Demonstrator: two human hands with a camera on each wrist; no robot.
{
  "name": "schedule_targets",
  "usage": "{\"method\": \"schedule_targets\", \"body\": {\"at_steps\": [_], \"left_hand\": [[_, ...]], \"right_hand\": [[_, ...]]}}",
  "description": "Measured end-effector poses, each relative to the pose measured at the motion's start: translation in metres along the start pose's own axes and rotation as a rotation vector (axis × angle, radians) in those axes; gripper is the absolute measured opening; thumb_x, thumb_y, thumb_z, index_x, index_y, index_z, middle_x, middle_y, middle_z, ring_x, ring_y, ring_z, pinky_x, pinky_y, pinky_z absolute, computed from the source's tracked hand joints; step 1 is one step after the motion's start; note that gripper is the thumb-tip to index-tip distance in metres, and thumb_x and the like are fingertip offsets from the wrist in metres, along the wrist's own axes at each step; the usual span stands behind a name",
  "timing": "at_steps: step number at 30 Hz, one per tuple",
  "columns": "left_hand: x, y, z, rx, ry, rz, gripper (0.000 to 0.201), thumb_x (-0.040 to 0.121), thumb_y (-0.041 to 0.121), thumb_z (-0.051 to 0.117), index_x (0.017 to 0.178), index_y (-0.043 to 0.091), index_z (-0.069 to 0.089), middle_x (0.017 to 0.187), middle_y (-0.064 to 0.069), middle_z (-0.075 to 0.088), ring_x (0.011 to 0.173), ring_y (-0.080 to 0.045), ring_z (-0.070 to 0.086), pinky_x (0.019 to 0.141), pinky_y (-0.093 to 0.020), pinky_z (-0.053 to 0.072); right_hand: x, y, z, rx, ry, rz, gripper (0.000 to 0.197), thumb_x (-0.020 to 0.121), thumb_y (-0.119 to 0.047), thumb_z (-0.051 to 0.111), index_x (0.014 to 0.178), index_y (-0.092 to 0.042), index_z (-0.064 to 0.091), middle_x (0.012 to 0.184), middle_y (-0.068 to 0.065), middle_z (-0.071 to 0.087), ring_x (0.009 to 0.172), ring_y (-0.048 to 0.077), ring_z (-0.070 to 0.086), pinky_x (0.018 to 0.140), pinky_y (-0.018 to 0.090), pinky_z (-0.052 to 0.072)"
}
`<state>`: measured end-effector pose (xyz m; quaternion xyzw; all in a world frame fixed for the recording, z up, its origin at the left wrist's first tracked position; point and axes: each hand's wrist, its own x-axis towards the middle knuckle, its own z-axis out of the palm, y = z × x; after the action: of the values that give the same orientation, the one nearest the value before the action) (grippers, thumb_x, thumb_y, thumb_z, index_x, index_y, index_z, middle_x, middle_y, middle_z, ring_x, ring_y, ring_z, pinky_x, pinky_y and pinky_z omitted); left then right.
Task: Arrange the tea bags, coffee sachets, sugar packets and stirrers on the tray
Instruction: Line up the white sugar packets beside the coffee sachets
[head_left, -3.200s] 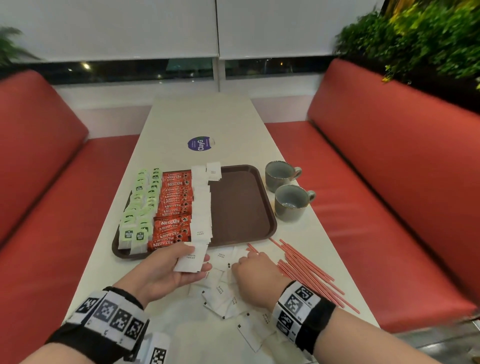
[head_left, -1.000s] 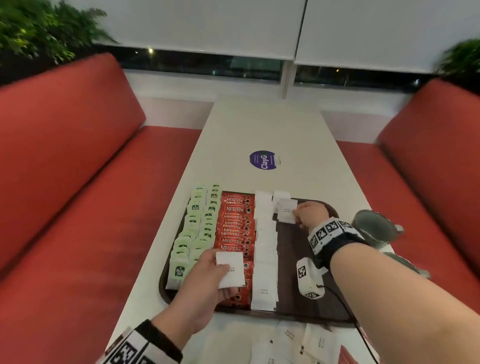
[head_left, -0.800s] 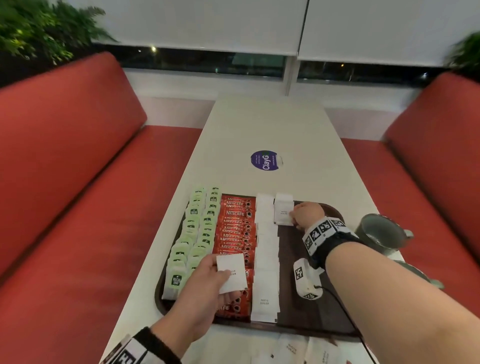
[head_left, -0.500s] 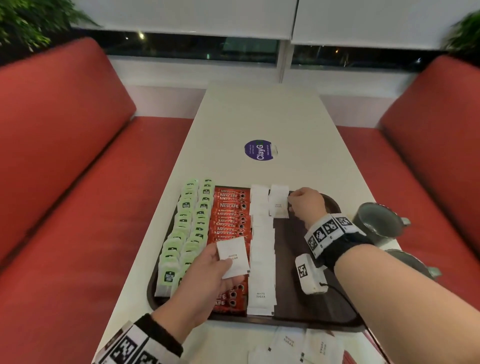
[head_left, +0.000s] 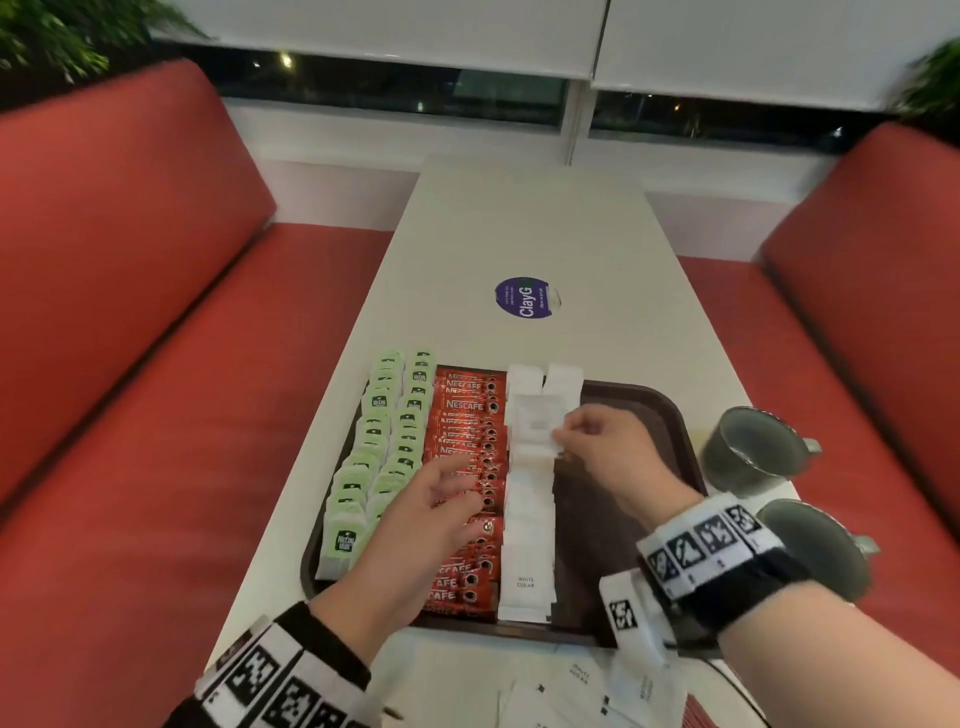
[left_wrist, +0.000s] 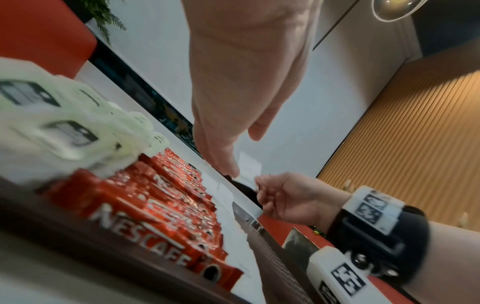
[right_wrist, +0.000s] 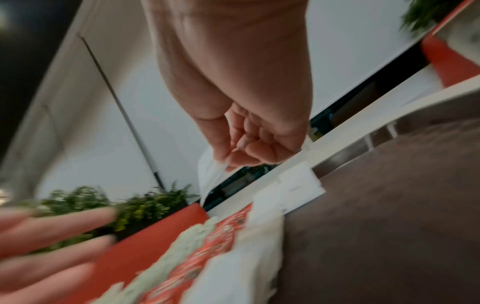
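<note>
A brown tray (head_left: 639, 415) carries two columns of green tea bags (head_left: 384, 441), a column of red coffee sachets (head_left: 467, 410) and a column of white sugar packets (head_left: 527, 540). My right hand (head_left: 563, 434) hovers over the far half of the tray and pinches one white sugar packet (head_left: 535, 423) by its edge, above the sugar column. The right wrist view shows the same pinch on the sugar packet (right_wrist: 210, 176). My left hand (head_left: 447, 480) floats over the coffee sachets with fingers spread, holding nothing. The left wrist view shows both the left hand (left_wrist: 228, 168) and right hand (left_wrist: 259, 185).
Two grey cups (head_left: 753, 452) (head_left: 815, 545) stand right of the tray. Loose sugar packets (head_left: 571, 680) lie on the white table (head_left: 519, 228) at its near edge, with red stirrers (head_left: 698, 712) just showing. A purple sticker (head_left: 524, 297) lies beyond the tray. Red benches flank the table.
The sugar packet went from my left hand to my right, which drew back from the far end of the tray. My left hand now has spread, empty fingers.
</note>
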<state>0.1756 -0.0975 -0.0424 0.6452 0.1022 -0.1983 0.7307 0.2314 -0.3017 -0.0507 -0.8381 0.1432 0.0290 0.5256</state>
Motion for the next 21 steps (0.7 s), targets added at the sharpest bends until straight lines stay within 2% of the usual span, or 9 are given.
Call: {"method": "schedule_targets", "body": {"at_steps": [2, 4, 7, 10, 14, 17, 19, 21], "left_hand": [[-0.005, -0.001, -0.011, -0.008, 0.019, -0.008, 0.036, 0.089, 0.007, 0.061, 0.119, 0.026, 0.056, 0.119, -0.001, 0.057, 0.110, -0.013, 0.058, 0.092, -0.030, 0.051], [-0.011, -0.002, -0.022, -0.046, 0.051, -0.021, 0.032, 0.088, 0.004, 0.061, 0.115, 0.022, 0.059, 0.116, -0.004, 0.059, 0.108, -0.016, 0.060, 0.088, -0.029, 0.052], [-0.021, -0.006, -0.035, -0.107, 0.098, -0.034, 0.027, 0.086, 0.001, 0.062, 0.109, 0.016, 0.062, 0.111, -0.008, 0.063, 0.103, -0.018, 0.063, 0.083, -0.027, 0.052], [-0.031, -0.014, -0.047, -0.126, 0.137, -0.043, 0.023, 0.085, 0.000, 0.063, 0.104, 0.012, 0.065, 0.108, -0.009, 0.065, 0.098, -0.018, 0.066, 0.081, -0.028, 0.052], [-0.044, -0.023, -0.062, -0.178, 0.176, -0.059, 0.023, 0.083, -0.001, 0.066, 0.104, 0.007, 0.065, 0.112, -0.015, 0.064, 0.099, -0.026, 0.067, 0.082, -0.031, 0.053], [-0.051, -0.027, -0.072, -0.204, 0.222, -0.055, 0.035, 0.068, 0.000, 0.073, 0.102, 0.004, 0.065, 0.109, -0.018, 0.065, 0.089, -0.025, 0.068, 0.068, -0.025, 0.058], [-0.055, -0.027, -0.076, -0.231, 0.247, -0.054, 0.029, 0.074, -0.003, 0.071, 0.102, 0.003, 0.065, 0.111, -0.021, 0.064, 0.091, -0.027, 0.066, 0.063, -0.021, 0.059], [-0.058, -0.027, -0.078, -0.252, 0.263, -0.051, 0.019, 0.085, -0.003, 0.060, 0.103, 0.003, 0.064, 0.113, -0.022, 0.062, 0.093, -0.028, 0.065, 0.068, -0.023, 0.059]], "right_hand": [[0.028, 0.007, -0.012, -0.042, 0.107, 0.052, 0.015, 0.086, -0.009, 0.065, 0.072, -0.015, 0.063, 0.067, 0.000, 0.062, 0.056, 0.010, 0.051, 0.054, 0.021, 0.038], [0.055, 0.015, -0.020, -0.103, 0.129, 0.136, 0.020, 0.086, -0.008, 0.062, 0.068, -0.016, 0.060, 0.067, 0.004, 0.061, 0.059, 0.014, 0.051, 0.054, 0.023, 0.039], [0.079, 0.023, -0.019, -0.181, 0.001, 0.284, 0.022, 0.090, -0.007, 0.057, 0.070, -0.016, 0.056, 0.065, 0.005, 0.056, 0.056, 0.014, 0.049, 0.049, 0.025, 0.035], [0.091, 0.029, -0.016, -0.294, -0.124, 0.293, 0.027, 0.091, -0.009, 0.057, 0.067, -0.020, 0.050, 0.066, 0.000, 0.052, 0.057, 0.012, 0.047, 0.056, 0.024, 0.039], [0.096, 0.032, -0.015, -0.284, -0.096, 0.322, 0.027, 0.090, -0.008, 0.057, 0.067, -0.019, 0.050, 0.066, 0.002, 0.053, 0.057, 0.014, 0.050, 0.058, 0.025, 0.044], [0.097, 0.034, -0.014, -0.269, -0.067, 0.336, 0.026, 0.090, -0.007, 0.056, 0.067, -0.017, 0.051, 0.067, 0.003, 0.056, 0.062, 0.016, 0.054, 0.068, 0.030, 0.050], [0.098, 0.034, -0.012, -0.252, -0.060, 0.372, 0.020, 0.090, -0.007, 0.056, 0.071, -0.012, 0.056, 0.068, 0.005, 0.059, 0.066, 0.019, 0.057, 0.074, 0.032, 0.051], [0.094, 0.028, -0.011, -0.238, -0.063, 0.412, 0.013, 0.092, -0.009, 0.053, 0.085, -0.004, 0.062, 0.070, 0.008, 0.062, 0.071, 0.022, 0.059, 0.076, 0.031, 0.051]]}}
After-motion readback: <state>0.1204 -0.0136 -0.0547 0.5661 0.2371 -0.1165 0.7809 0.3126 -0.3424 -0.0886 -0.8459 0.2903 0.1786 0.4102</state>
